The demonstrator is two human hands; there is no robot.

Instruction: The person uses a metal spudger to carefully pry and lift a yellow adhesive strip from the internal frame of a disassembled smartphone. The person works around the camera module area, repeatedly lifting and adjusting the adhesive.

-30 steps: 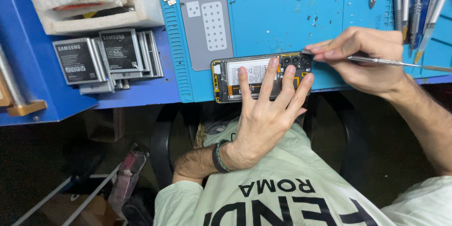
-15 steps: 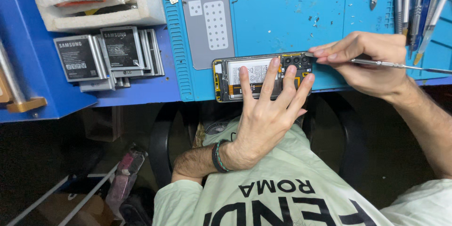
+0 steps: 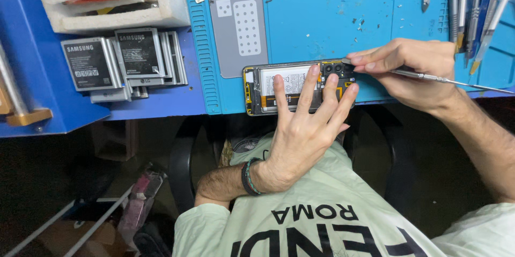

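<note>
An opened phone [image 3: 263, 90] with its back cover off lies at the near edge of the blue work mat [image 3: 316, 26], its white battery showing. My left hand [image 3: 306, 128] rests flat on it, fingers spread across the battery and board, pinning it down. My right hand [image 3: 413, 66] grips a thin metal tool [image 3: 450, 80], its tip set at the phone's camera corner on the upper right.
Several loose phone batteries [image 3: 120, 61] lie stacked on the blue bench to the left. A white foam tray [image 3: 112, 18] with bubble wrap sits behind them. Tweezers and other tools [image 3: 472, 5] hang at the far right. A grey parts template [image 3: 236, 21] lies on the mat.
Both hands stay in place on the phone; the tool tip shifts only slightly at the camera corner.
</note>
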